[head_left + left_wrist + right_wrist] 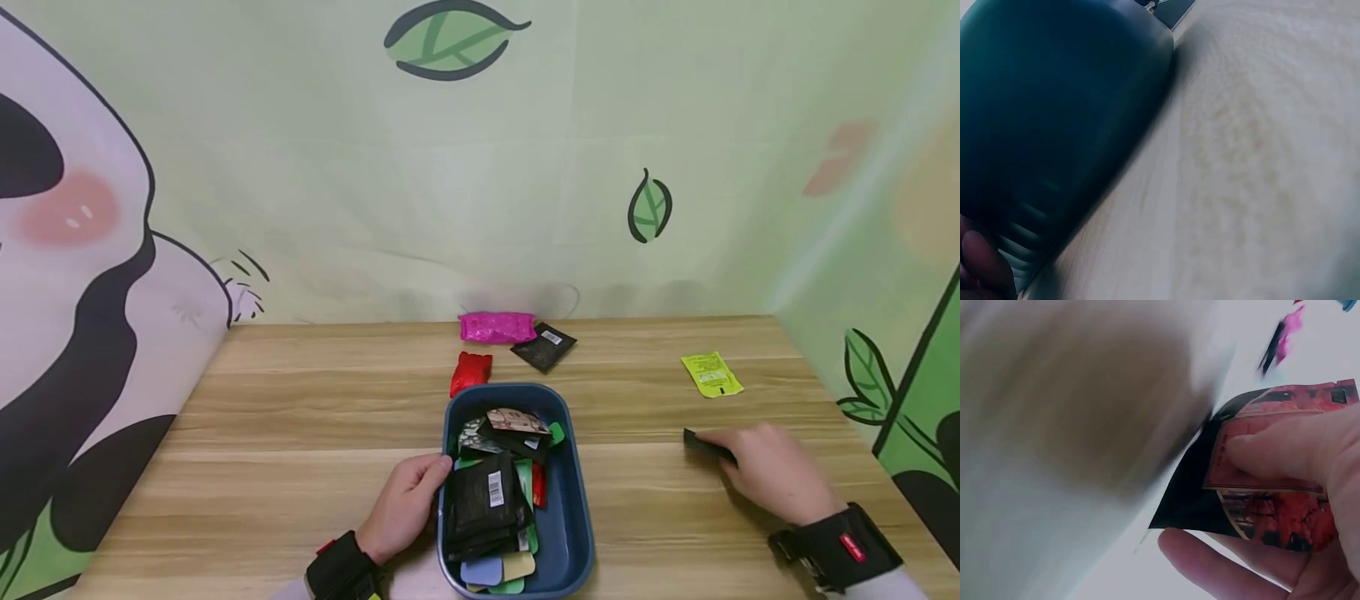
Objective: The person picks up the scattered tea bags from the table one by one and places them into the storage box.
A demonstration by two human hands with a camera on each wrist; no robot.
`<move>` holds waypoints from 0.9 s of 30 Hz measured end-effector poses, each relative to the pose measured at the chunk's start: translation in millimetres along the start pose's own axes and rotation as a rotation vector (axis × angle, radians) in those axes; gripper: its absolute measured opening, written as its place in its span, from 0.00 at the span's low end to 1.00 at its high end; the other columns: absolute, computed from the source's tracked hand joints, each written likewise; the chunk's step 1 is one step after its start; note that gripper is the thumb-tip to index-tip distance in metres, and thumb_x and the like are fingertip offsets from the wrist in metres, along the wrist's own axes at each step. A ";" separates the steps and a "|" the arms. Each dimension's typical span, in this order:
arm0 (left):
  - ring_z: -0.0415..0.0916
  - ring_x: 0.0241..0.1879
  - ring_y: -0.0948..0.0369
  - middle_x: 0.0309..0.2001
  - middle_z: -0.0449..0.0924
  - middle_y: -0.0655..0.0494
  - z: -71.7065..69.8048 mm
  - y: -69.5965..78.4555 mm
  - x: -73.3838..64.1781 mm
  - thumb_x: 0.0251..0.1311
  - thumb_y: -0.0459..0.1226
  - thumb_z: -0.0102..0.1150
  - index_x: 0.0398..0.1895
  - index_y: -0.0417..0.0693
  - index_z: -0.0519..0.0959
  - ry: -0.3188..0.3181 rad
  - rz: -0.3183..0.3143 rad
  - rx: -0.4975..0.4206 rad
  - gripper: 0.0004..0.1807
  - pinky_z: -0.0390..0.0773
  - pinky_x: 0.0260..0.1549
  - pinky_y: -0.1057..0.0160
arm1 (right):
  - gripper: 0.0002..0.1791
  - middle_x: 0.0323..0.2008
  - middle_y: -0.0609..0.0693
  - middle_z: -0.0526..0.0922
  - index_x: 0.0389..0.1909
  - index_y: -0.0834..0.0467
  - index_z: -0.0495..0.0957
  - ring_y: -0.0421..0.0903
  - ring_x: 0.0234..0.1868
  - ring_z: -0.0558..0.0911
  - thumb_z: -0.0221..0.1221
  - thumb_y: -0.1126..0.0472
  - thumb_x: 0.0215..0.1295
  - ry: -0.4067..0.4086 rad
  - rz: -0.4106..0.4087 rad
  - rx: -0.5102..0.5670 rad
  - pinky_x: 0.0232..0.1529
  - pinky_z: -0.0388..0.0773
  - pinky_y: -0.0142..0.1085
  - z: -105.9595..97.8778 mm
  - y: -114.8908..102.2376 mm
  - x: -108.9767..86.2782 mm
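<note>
My left hand (405,504) grips the left rim of a dark blue plastic bin (579,517), thumb at the edge and fingers against the outer wall. In the left wrist view, that wall (1066,94) fills the upper left, with fingertips (988,262) below it. Inside the bin lie black packets (480,504), one with a white barcode label, and several green, blue and tan pieces. Off to the right, my right hand (780,471) pinches a flat black packet (708,447) over the table. The right wrist view shows its red printed face (1272,515) under the thumb.
Behind the bin are a red packet (471,372), a shiny pink packet (495,327) and a black packet (545,347). A yellow packet (712,375) lies beyond my right hand. A printed cloth backdrop (480,192) rises along the back of the wooden table (315,400).
</note>
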State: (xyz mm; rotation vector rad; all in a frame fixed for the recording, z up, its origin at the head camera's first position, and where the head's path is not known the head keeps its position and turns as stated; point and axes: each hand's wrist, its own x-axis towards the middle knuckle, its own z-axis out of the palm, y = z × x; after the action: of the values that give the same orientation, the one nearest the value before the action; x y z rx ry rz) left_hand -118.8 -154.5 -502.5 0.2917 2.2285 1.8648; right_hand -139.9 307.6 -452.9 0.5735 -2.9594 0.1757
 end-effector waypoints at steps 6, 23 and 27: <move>0.67 0.18 0.58 0.18 0.66 0.54 -1.0 -0.1 0.7 0.75 0.52 0.40 0.30 0.41 0.78 -0.006 -0.002 0.026 0.26 0.67 0.20 0.62 | 0.18 0.39 0.51 0.87 0.46 0.55 0.86 0.48 0.34 0.85 0.67 0.68 0.52 0.144 -0.081 0.027 0.32 0.79 0.46 -12.2 -32.1 17.6; 0.68 0.18 0.56 0.18 0.67 0.53 -1.1 2.2 -0.1 0.75 0.51 0.40 0.30 0.39 0.77 -0.017 -0.008 0.036 0.27 0.68 0.21 0.62 | 0.24 0.39 0.47 0.88 0.51 0.53 0.86 0.37 0.32 0.84 0.66 0.71 0.51 0.377 -0.346 0.213 0.31 0.78 0.34 -28.7 -123.7 82.1; 0.68 0.18 0.56 0.18 0.67 0.53 -1.2 4.3 -1.2 0.74 0.53 0.41 0.30 0.39 0.77 -0.015 -0.009 0.029 0.28 0.68 0.21 0.62 | 0.24 0.39 0.47 0.88 0.52 0.52 0.86 0.38 0.34 0.85 0.67 0.70 0.51 0.392 -0.422 0.242 0.33 0.79 0.33 -26.7 -138.5 96.6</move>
State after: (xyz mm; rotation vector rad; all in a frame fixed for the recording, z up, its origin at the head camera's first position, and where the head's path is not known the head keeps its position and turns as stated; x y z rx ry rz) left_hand -117.9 -155.2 -498.0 0.2993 2.2454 1.8216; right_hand -173.9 148.5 -400.3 1.0408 -2.3942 0.5359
